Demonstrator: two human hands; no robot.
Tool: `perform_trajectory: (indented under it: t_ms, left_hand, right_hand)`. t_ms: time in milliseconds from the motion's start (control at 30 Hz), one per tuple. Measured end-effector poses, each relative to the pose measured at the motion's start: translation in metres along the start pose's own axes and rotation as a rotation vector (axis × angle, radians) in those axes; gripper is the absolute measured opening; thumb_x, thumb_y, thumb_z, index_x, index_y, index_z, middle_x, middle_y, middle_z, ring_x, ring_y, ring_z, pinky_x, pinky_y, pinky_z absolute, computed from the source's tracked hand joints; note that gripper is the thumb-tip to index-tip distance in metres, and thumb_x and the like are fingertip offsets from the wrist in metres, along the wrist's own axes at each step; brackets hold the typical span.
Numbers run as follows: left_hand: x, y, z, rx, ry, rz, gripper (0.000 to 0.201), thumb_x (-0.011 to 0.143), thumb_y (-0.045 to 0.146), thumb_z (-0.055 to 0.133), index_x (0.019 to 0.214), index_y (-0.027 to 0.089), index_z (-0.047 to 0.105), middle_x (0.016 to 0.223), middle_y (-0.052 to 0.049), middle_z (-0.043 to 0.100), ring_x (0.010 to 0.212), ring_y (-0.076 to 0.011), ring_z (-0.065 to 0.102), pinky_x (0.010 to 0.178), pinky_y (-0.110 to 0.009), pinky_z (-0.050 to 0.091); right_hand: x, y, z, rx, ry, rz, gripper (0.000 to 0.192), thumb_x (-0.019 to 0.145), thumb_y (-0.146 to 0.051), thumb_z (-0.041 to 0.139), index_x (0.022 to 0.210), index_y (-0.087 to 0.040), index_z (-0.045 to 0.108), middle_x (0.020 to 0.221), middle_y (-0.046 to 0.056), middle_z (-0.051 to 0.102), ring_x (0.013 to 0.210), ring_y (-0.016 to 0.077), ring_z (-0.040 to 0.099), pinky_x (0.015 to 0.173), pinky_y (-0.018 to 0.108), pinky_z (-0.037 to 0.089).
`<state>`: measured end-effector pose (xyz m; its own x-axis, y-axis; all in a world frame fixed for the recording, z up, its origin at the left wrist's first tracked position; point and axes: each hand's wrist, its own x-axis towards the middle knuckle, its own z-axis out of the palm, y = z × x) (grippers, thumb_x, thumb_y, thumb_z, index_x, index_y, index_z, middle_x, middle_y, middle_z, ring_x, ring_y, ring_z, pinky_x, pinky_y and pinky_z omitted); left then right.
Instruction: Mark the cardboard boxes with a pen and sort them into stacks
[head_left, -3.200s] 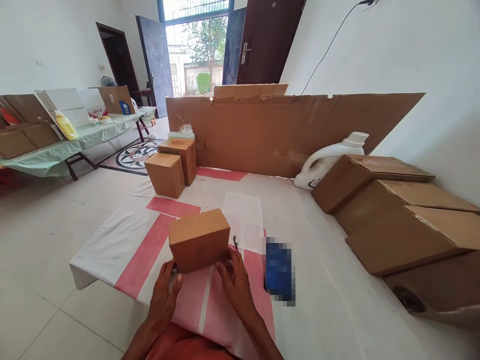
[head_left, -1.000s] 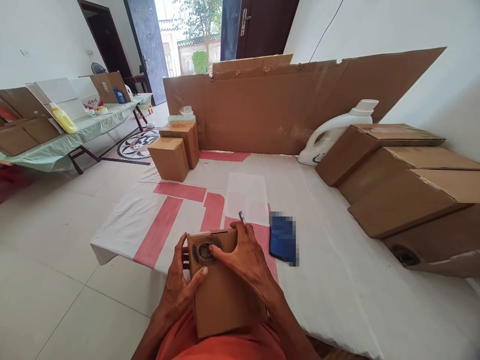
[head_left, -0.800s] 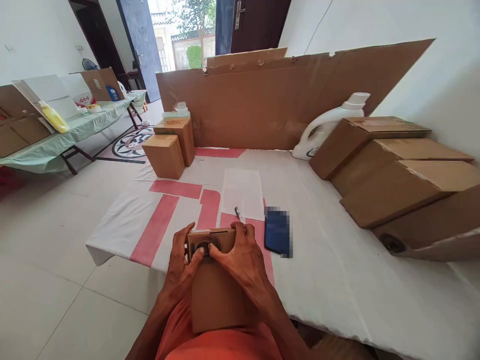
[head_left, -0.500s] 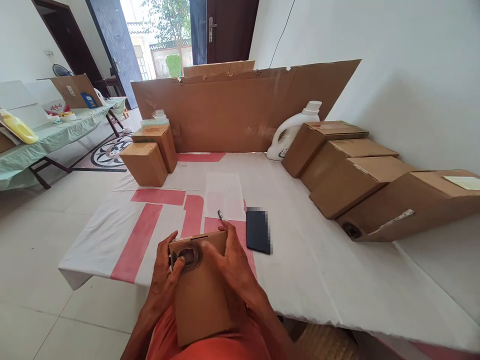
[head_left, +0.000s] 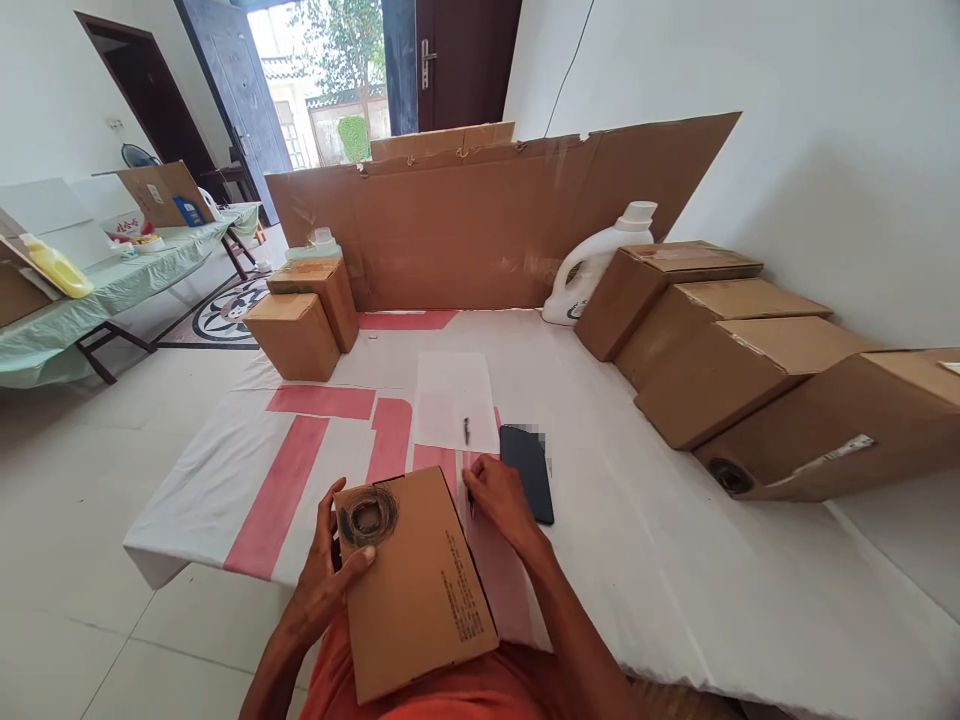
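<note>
Bracing box (head_left: 420, 590), left hand (head_left: 330, 580); right hand (head_left: 499, 495) apart.

We saw a matt brown corrugated cardboard box (head_left: 412, 580), a glossy black phone (head_left: 527, 473), a smooth white plastic jug (head_left: 592, 272), a white cloth (head_left: 660, 540) with red stripes, and matt white paper (head_left: 454, 400).

The near end of the cardboard box (head_left: 416, 585) under the left hand (head_left: 334, 570) is covered by orange clothing. Its side print is too small to read. The right hand (head_left: 499, 495) hides the pen's (head_left: 466, 432) lower part. Far right, the last carton (head_left: 840, 425) runs off the frame.
</note>
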<state>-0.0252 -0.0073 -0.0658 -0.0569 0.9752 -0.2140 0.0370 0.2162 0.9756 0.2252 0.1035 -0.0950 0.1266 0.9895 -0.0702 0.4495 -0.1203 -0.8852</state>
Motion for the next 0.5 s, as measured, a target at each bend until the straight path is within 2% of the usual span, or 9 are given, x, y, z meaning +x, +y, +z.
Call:
perform_trajectory:
  t_ms: [67, 133, 200, 300, 400, 500]
  left_hand:
    - [0.003, -0.002, 0.004, -0.025, -0.015, 0.0, 0.102, 0.082, 0.059, 0.076, 0.161, 0.031, 0.019, 0.152, -0.014, 0.056, 0.14, -0.0357, 0.056, 0.109, -0.049, 0.051]
    - [0.007, -0.002, 0.012, -0.02, -0.082, 0.037, 0.102, 0.083, 0.056, 0.076, 0.162, 0.03, 0.017, 0.15, -0.014, 0.056, 0.137, -0.0342, 0.058, 0.11, -0.048, 0.05]
    - [0.012, 0.001, 0.022, -0.004, -0.189, 0.091, 0.099, 0.084, 0.05, 0.076, 0.161, 0.029, 0.018, 0.148, -0.014, 0.056, 0.136, -0.0331, 0.058, 0.112, -0.048, 0.048]
    - [0.019, 0.008, 0.037, 0.03, -0.315, 0.142, 0.094, 0.084, 0.039, 0.075, 0.161, 0.028, 0.022, 0.141, -0.013, 0.06, 0.129, -0.0315, 0.061, 0.111, -0.048, 0.048]
    - [0.02, 0.013, 0.045, 0.059, -0.359, 0.17, 0.091, 0.084, 0.034, 0.074, 0.161, 0.028, 0.025, 0.134, -0.011, 0.062, 0.12, -0.0293, 0.064, 0.107, -0.046, 0.051]
    - [0.019, 0.014, 0.046, 0.067, -0.366, 0.184, 0.091, 0.084, 0.03, 0.074, 0.161, 0.028, 0.025, 0.13, -0.009, 0.063, 0.114, -0.027, 0.065, 0.104, -0.043, 0.051]
  right_hand:
    - [-0.01, -0.007, -0.014, 0.12, 0.054, -0.016, 0.027, 0.093, -0.045, 0.053, 0.074, -0.026, 0.048, 0.057, -0.001, 0.059, 0.052, 0.0192, 0.06, 0.053, 0.029, 0.042]
    - [-0.027, -0.018, -0.026, 0.286, 0.106, -0.047, 0.028, 0.096, -0.052, 0.046, 0.089, -0.026, 0.05, 0.071, 0.001, 0.067, 0.06, 0.0199, 0.067, 0.055, 0.029, 0.049]
    - [-0.049, -0.029, -0.03, 0.528, 0.107, -0.091, 0.028, 0.095, -0.053, 0.055, 0.097, -0.024, 0.057, 0.079, 0.003, 0.072, 0.066, 0.02, 0.072, 0.057, 0.03, 0.054]
    - [-0.084, -0.04, -0.02, 0.805, 0.035, -0.133, 0.025, 0.093, -0.045, 0.069, 0.102, -0.022, 0.073, 0.088, 0.006, 0.078, 0.071, 0.0208, 0.076, 0.06, 0.031, 0.059]
    - [-0.105, -0.038, -0.004, 0.791, 0.023, -0.138, 0.023, 0.096, -0.042, 0.07, 0.107, -0.024, 0.079, 0.096, 0.007, 0.08, 0.08, 0.0221, 0.078, 0.068, 0.033, 0.064]
    - [-0.111, -0.033, 0.005, 0.696, 0.032, -0.138, 0.022, 0.095, -0.042, 0.072, 0.106, -0.025, 0.08, 0.093, 0.006, 0.081, 0.076, 0.0218, 0.078, 0.069, 0.034, 0.065]
